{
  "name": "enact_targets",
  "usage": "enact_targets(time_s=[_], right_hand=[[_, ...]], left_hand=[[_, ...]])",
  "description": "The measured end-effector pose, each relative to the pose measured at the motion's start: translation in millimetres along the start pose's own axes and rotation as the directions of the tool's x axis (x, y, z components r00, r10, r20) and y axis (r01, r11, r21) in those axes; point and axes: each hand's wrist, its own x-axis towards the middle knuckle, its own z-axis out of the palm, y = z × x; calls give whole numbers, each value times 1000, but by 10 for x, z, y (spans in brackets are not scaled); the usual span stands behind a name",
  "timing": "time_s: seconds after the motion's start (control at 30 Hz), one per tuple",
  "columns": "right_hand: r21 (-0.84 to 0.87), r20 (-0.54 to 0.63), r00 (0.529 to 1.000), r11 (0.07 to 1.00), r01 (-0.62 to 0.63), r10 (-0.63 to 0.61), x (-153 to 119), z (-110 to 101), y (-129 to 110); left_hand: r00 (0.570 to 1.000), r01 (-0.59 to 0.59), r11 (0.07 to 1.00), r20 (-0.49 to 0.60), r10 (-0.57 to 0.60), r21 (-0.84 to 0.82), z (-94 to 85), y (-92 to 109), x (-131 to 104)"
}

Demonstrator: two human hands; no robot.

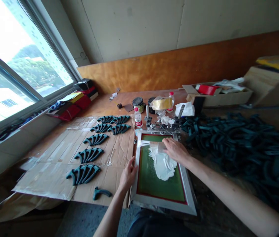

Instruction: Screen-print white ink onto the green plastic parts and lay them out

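Observation:
A screen printing frame point(191, 197) with a pale metal border and green mesh lies in front of me. White ink point(164, 166) is spread in a thick patch over the mesh. My right hand point(175, 149) is closed on a translucent squeegee point(157, 146), whose edge lies at the top of the ink. At the frame's left side, my left hand point(128, 173) has its fingers curled against the border; part of the grip is hidden. The far end of the frame is held by a metal hinge clamp point(163, 131).
Dark green curved handles point(84, 174) lie in rows on flattened cardboard point(55, 171) at left, with a single handle point(101, 192) nearer. A large heap of similar parts point(235, 144) fills the right. Behind stand a red-capped bottle point(138, 118), a can point(138, 104) and an open carton point(233, 98).

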Motion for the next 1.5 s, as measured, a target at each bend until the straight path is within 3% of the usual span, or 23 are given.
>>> enact_targets(time_s=[0.07,0.17,0.3,0.4,0.47,0.57,0.63,0.73,0.87,0.97,1.07,1.13,1.2,1.27,1.33,1.43,1.5], right_hand=[[21,78,997,1000,21,-22,-106,109,-94],[70,43,981,980,188,-191,-480,232,-133],[170,45,892,883,438,-450,-815,177,-77],[181,81,913,907,381,-399,-765,118,-53],[130,-7,944,936,327,-329,-746,162,-88],[58,-192,901,912,407,-389,-874,286,-165],[80,-179,880,885,459,-440,-953,303,-183],[174,-59,940,923,342,-337,-792,173,-152],[141,-39,999,989,39,-34,-161,-149,-46],[35,-103,983,988,-150,153,138,-418,195],[101,-307,909,959,-264,282,69,-538,598],[180,-319,872,927,-329,371,-126,-427,821],[202,-195,898,912,-356,394,-368,-157,880],[167,-49,945,935,-312,324,-597,193,753],[89,5,976,972,-216,216,-765,508,522],[-6,8,989,989,-148,148,-870,743,198],[-3,25,977,977,-213,213,-883,736,17]], left_hand=[[1000,-28,999,-1,28,34,-2,-33,20],[998,-61,996,18,60,69,-7,-86,34],[996,-88,994,28,86,66,12,-138,51],[996,-87,995,13,87,52,10,-119,41],[997,-77,996,1,77,43,-1,-84,24],[998,-56,998,-14,56,33,-17,-44,2],[999,-50,998,-21,50,25,-19,-39,-1],[999,-48,999,-18,47,-22,-30,-29,2],[998,-30,985,41,37,-169,-153,139,-47],[996,-39,959,63,59,-279,-345,461,-131],[990,-136,939,2,144,-316,-522,912,-168],[969,-244,890,-72,234,-386,-580,1235,-111],[939,-342,803,-146,311,-488,-594,1541,18],[921,-387,738,-191,340,-553,-587,1790,175],[924,-380,715,-214,316,-586,-560,1932,288],[919,-391,691,-297,259,-607,-395,1839,229],[969,-246,754,-164,184,-610,-146,1567,13]])
